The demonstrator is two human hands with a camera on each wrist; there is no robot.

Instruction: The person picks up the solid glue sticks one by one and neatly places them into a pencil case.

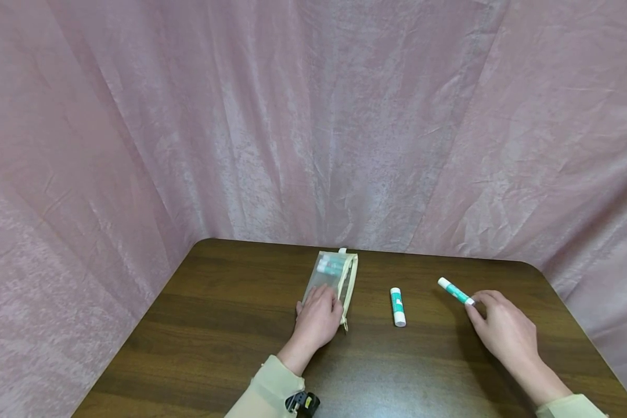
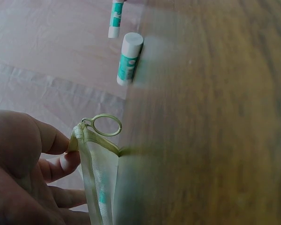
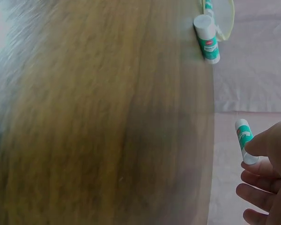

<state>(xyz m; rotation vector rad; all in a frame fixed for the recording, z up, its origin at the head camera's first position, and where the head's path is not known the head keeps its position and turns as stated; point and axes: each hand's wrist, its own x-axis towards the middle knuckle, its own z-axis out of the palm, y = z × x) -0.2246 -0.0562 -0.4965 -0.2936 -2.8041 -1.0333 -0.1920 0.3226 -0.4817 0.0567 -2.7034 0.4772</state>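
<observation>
A see-through mesh zipper pouch [image 1: 313, 280] with cream edging lies on the table, several glue sticks [image 1: 331, 264] visible through its far part. My left hand [image 1: 320, 313] pinches the pouch's edge between thumb and finger; in the left wrist view the zipper's ring pull [image 2: 107, 125] sticks out beside the fingertips. My right hand [image 1: 504, 325] holds a white and teal glue stick [image 1: 454, 290] by one end, between thumb and index finger, tilted above the table on the right. Between the hands, another glue stick [image 1: 398, 307] lies on its side.
A dark brown wooden table [image 1: 214, 313] with rounded far corners carries everything. Pink curtains [image 1: 313, 128] hang behind the far edge and along the sides. A black device [image 1: 302, 402] is strapped at the left sleeve.
</observation>
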